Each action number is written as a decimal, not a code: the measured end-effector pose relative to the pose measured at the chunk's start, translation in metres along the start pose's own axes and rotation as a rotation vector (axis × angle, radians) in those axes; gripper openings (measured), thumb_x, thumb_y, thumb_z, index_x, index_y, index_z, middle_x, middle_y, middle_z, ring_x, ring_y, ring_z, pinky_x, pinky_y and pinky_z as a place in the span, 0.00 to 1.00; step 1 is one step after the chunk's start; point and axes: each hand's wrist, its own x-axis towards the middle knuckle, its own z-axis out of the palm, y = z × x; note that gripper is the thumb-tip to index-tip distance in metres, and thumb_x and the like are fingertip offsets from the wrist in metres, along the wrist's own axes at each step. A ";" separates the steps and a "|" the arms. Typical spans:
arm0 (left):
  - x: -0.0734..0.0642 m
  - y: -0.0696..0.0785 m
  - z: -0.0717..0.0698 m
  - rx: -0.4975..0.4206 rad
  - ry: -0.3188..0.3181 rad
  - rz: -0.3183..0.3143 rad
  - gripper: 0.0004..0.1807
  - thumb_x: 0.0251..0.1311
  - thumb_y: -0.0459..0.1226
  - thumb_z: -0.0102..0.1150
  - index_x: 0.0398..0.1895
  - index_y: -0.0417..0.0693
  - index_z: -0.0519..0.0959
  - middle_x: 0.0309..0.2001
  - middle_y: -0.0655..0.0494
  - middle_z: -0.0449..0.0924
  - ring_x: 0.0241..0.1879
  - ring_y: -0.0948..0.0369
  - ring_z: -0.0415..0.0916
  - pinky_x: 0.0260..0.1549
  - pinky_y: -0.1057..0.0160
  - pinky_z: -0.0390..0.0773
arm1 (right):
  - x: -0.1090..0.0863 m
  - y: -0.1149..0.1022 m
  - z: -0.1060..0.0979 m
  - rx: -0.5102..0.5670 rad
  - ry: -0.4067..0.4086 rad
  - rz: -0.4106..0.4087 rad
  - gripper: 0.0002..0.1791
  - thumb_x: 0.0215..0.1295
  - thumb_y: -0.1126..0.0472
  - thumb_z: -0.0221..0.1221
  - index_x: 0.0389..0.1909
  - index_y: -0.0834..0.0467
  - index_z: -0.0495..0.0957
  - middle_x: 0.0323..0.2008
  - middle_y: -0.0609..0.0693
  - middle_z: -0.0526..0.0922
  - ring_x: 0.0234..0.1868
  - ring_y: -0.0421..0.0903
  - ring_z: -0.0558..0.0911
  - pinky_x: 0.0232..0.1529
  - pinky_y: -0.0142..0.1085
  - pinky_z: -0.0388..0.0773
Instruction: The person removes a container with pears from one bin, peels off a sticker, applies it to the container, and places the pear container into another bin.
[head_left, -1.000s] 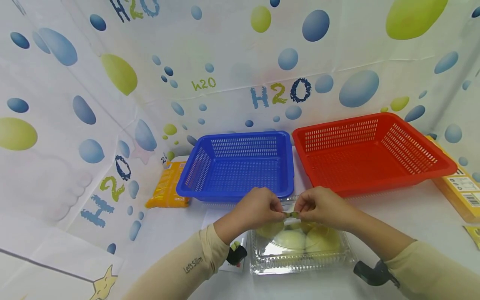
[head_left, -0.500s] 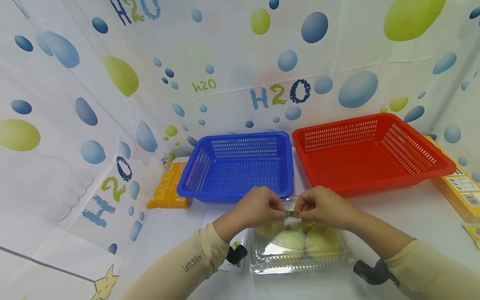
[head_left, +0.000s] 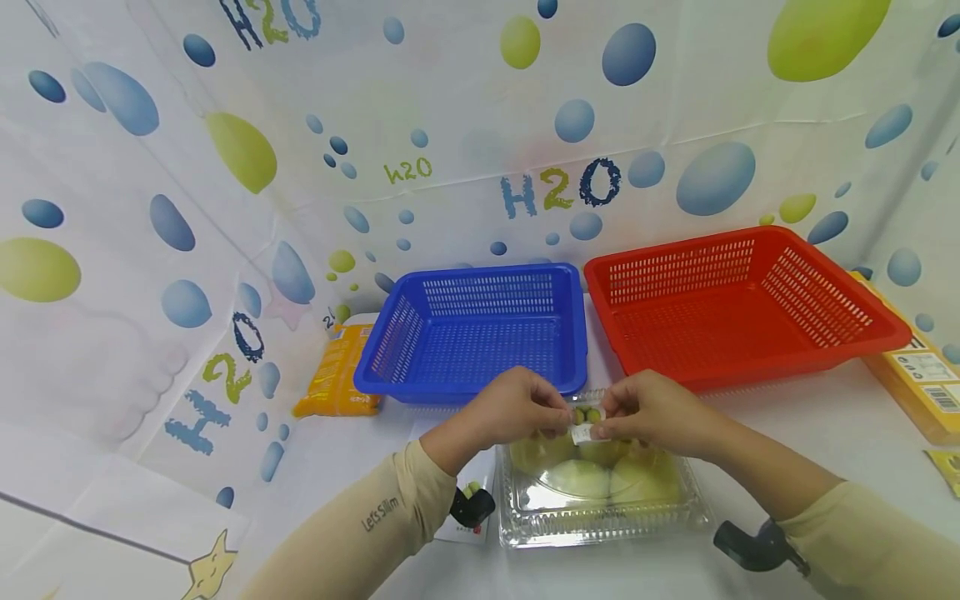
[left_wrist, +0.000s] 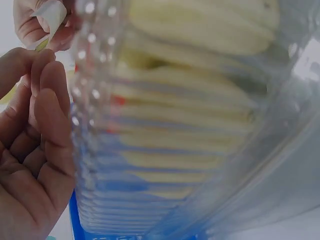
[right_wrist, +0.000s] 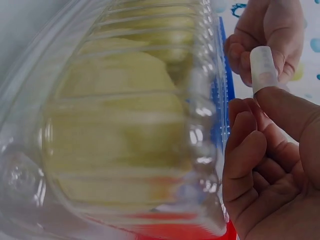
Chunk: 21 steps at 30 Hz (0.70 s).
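Observation:
Both hands pinch a small sticker between fingertips, above a clear plastic clamshell box. Green round shapes show on the sticker's face, and a white flap curls at its lower edge. My left hand grips its left end; my right hand has thumb and fingers on the right end. In the right wrist view the white curl stands over the right thumb. Pale yellow-green rounded fruits fill the box, whose back part is hidden behind the hands.
A blue basket and a red basket stand behind the box. Left lie an orange packet and, partly under the left wrist, a white printed sheet. A yellow-orange package and a small yellow packet lie right.
The sticker has turned from nearly edge-on to show its printed face, with the white flap curling below. Both hands have shifted slightly, and the right thumb now lies lower, at the flap.

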 end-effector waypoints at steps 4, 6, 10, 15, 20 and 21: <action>0.001 -0.003 -0.001 -0.083 -0.015 -0.019 0.05 0.63 0.33 0.68 0.32 0.40 0.88 0.27 0.53 0.85 0.29 0.59 0.82 0.31 0.59 0.85 | -0.002 0.000 -0.001 0.023 -0.019 0.008 0.12 0.60 0.53 0.73 0.30 0.57 0.83 0.24 0.52 0.80 0.25 0.48 0.76 0.21 0.35 0.75; 0.002 -0.004 -0.002 -0.119 -0.014 -0.024 0.05 0.64 0.32 0.67 0.33 0.38 0.88 0.28 0.51 0.85 0.29 0.58 0.83 0.31 0.58 0.85 | -0.004 -0.001 -0.001 0.041 -0.029 0.009 0.12 0.61 0.53 0.72 0.30 0.57 0.83 0.24 0.53 0.80 0.25 0.49 0.76 0.21 0.35 0.74; 0.003 -0.004 -0.002 -0.176 -0.015 -0.046 0.07 0.65 0.34 0.67 0.35 0.36 0.88 0.29 0.50 0.86 0.30 0.58 0.84 0.33 0.58 0.86 | -0.006 -0.001 -0.002 0.060 -0.035 0.015 0.12 0.62 0.54 0.72 0.30 0.57 0.83 0.24 0.53 0.81 0.25 0.49 0.76 0.21 0.36 0.75; 0.003 -0.001 -0.001 -0.228 -0.023 -0.100 0.08 0.67 0.35 0.65 0.38 0.36 0.88 0.31 0.49 0.87 0.31 0.59 0.84 0.35 0.59 0.85 | -0.008 -0.002 -0.004 0.080 -0.039 0.033 0.12 0.63 0.53 0.71 0.31 0.57 0.83 0.25 0.53 0.81 0.25 0.49 0.76 0.22 0.37 0.77; 0.002 -0.001 0.001 -0.202 -0.011 -0.110 0.08 0.67 0.35 0.65 0.36 0.37 0.88 0.29 0.49 0.87 0.29 0.60 0.83 0.32 0.60 0.85 | -0.010 -0.002 -0.004 0.083 -0.060 0.027 0.11 0.63 0.54 0.71 0.32 0.57 0.83 0.26 0.54 0.82 0.26 0.49 0.77 0.23 0.37 0.77; 0.002 -0.001 0.002 -0.189 -0.008 -0.109 0.08 0.67 0.35 0.65 0.35 0.37 0.88 0.28 0.49 0.87 0.28 0.60 0.83 0.31 0.60 0.85 | -0.010 -0.002 -0.004 0.077 -0.063 0.025 0.11 0.63 0.55 0.71 0.31 0.57 0.83 0.26 0.53 0.82 0.26 0.49 0.77 0.24 0.37 0.77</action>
